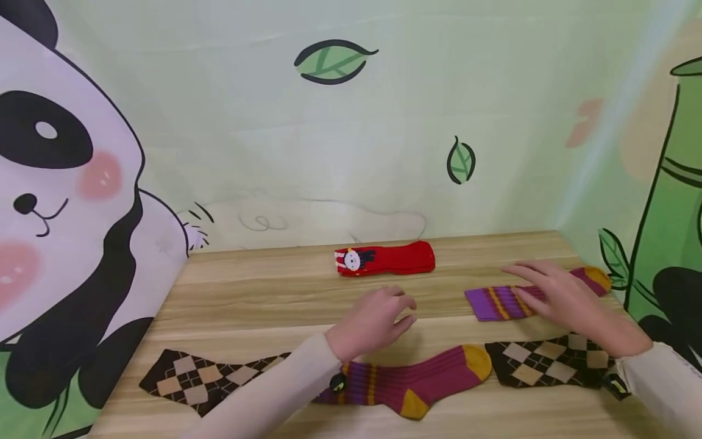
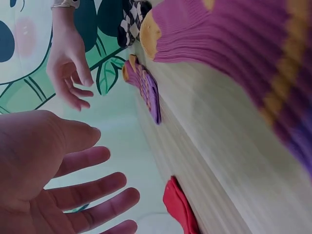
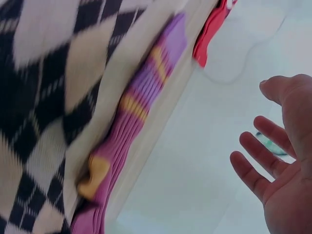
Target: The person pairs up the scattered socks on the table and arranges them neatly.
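My left hand [image 1: 375,320] hovers over the table with relaxed fingers, nothing in it. Below its wrist lies a purple sock [image 1: 439,378] with mustard heel, toe and stripes. My right hand [image 1: 565,299] is raised above a matching purple sock [image 1: 488,305], fingers extended and holding nothing; it hides part of that sock. In the right wrist view this purple sock [image 3: 131,107] lies apart from the fingers. A black argyle sock [image 1: 543,363] is beneath the right wrist, and another argyle sock [image 1: 192,381] lies at the left, partly covered by my left sleeve.
Red folded socks [image 1: 406,258] with a white cartoon face lie near the back of the wooden table [image 1: 263,305]. Behind the table rises a pale green backdrop [image 1: 384,152] printed with leaves, with a panda [image 1: 60,122] at the left.
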Demonstrator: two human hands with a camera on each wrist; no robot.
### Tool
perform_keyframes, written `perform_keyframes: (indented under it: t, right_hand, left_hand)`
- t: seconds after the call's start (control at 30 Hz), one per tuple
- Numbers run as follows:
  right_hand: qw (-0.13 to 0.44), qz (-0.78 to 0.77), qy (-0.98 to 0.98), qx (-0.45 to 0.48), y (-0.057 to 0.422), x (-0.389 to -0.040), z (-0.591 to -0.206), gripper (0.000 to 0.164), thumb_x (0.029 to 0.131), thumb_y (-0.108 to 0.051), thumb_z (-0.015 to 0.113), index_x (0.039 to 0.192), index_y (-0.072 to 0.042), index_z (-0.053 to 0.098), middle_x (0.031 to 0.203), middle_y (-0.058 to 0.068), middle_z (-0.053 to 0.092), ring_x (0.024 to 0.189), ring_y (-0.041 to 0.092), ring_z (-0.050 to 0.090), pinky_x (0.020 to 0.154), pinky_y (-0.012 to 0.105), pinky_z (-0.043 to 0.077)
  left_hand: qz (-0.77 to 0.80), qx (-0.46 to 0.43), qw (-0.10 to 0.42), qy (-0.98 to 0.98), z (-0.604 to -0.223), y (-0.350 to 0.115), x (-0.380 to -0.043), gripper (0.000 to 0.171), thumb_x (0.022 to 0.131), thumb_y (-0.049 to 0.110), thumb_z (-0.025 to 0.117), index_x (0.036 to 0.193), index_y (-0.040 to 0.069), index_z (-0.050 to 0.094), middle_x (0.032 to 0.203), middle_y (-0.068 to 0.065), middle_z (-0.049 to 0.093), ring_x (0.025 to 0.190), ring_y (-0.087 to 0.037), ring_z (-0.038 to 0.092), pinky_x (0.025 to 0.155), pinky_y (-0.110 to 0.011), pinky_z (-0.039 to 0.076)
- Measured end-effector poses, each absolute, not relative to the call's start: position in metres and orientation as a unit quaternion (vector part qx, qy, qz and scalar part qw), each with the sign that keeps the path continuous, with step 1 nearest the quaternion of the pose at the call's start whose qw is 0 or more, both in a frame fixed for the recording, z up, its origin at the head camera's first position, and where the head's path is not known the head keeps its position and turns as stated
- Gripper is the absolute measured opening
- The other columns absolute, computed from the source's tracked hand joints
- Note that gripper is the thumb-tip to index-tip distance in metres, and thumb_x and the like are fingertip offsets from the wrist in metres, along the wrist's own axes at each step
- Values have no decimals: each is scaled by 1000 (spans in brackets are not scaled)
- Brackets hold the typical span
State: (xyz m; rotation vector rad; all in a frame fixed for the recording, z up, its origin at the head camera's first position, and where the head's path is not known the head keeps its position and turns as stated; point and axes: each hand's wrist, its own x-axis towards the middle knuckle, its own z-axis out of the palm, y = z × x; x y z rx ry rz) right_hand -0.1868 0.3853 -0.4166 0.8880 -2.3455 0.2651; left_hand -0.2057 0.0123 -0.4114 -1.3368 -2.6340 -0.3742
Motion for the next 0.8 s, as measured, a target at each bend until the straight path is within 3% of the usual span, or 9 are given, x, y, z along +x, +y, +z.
perform_keyframes:
  t: [0.13,0.23,0.3,0.37,0.47,0.67,0.8]
  right_hand:
    - [301,101,-890,327,399,-197,-417,62,106,-55,39,133,-7,65,121,20,66,102,39,63,74,55,55]
    - [300,89,-894,320,407,-201,-417,48,104,-41,60,136,-6,64,125,21,64,105,39,62,67,51,56]
    - [294,81,-899,313,412,-203,-417,48,96,-27,75,137,-6,62,128,21,62,107,40,60,68,52,56]
    - [282,73,-909,298,415,-205,-415,62,83,-13,84,140,-8,60,130,20,60,108,40,59,68,52,56]
    - [255,71,-924,275,418,-207,-413,73,77,-9,88,143,-10,57,133,21,58,109,42,57,75,56,53]
    - [215,65,-941,254,432,-212,-409,77,79,-14,89,147,-10,53,137,23,53,102,45,56,78,60,49]
    - [189,67,-950,238,446,-218,-410,83,79,-14,89,151,-11,48,140,28,49,105,50,54,81,66,47]
  left_hand:
    - [-127,-443,98,-882,-413,28,-215,23,100,28,68,117,13,74,108,-2,73,92,-13,68,82,-23,56]
    - [-128,-439,110,-883,-415,38,-220,25,99,28,68,119,13,73,111,-3,72,93,-14,68,80,-23,56]
    - [-125,-437,118,-883,-417,46,-224,26,99,28,68,121,13,72,112,-3,71,93,-15,68,79,-24,56]
    - [-125,-435,119,-884,-419,53,-227,27,100,28,66,122,13,71,111,-3,70,90,-14,67,76,-23,55]
    - [-129,-427,105,-889,-420,65,-231,29,101,29,64,125,14,68,111,-3,69,85,-12,64,70,-21,53]
    - [-131,-415,87,-896,-424,92,-240,35,102,34,62,133,17,62,117,-1,68,87,-12,65,69,-20,53]
    - [-133,-412,78,-898,-425,114,-245,37,102,40,62,133,20,58,118,0,66,80,-10,60,64,-18,49]
